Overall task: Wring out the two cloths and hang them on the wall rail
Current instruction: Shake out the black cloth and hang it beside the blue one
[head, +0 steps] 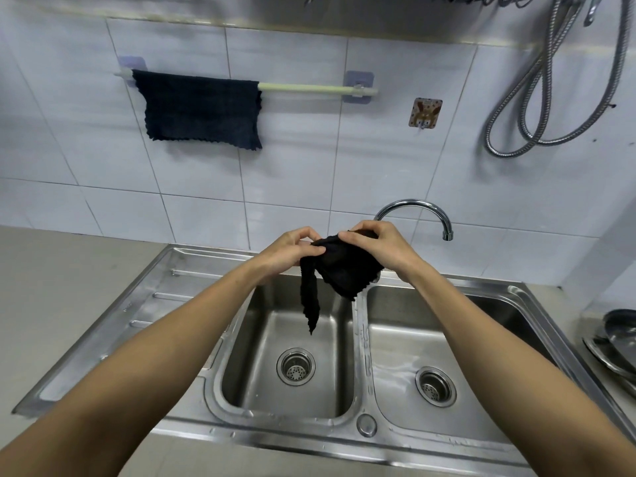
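A stainless-steel double sink point(192, 266) fills the lower half of the view, set into a pale counter against a white tiled wall. Its two basins lie side by side, each with a round strainer at the bottom, and a ribbed draining board runs off to the left. The person stands square to the divider between the basins, so anything that drips from the hands falls into steel rather than onto the counter.

High on the tiles, a pale wall rail point(309, 88) sits on two stick-on brackets. A dark blue cloth point(201, 110) already hangs over its left part, spread flat and draped evenly so it can dry; the right part of the rail is bare, which looks like the room left for the second cloth.

A curved chrome tap point(418, 210) rises behind the right basin, its spout over that basin; no water is seen running from it. A coiled metal hose point(540, 108) hangs at the far right, and stacked steel dishes point(616, 339) rest on the counter beside the sink.

Both arms reach forward over the divider. The black cloth point(344, 266) is bunched between the hands, one twisted tail dangling over the left basin. The left hand point(292, 251) pinches an upper edge with closed fingers; the right hand point(378, 247) grips the bunched top from above, fingers curled shut on the fabric. Held close together at the top edge, the hands seem to be searching out corners to open the cloth for hanging, though a last squeeze is equally possible.
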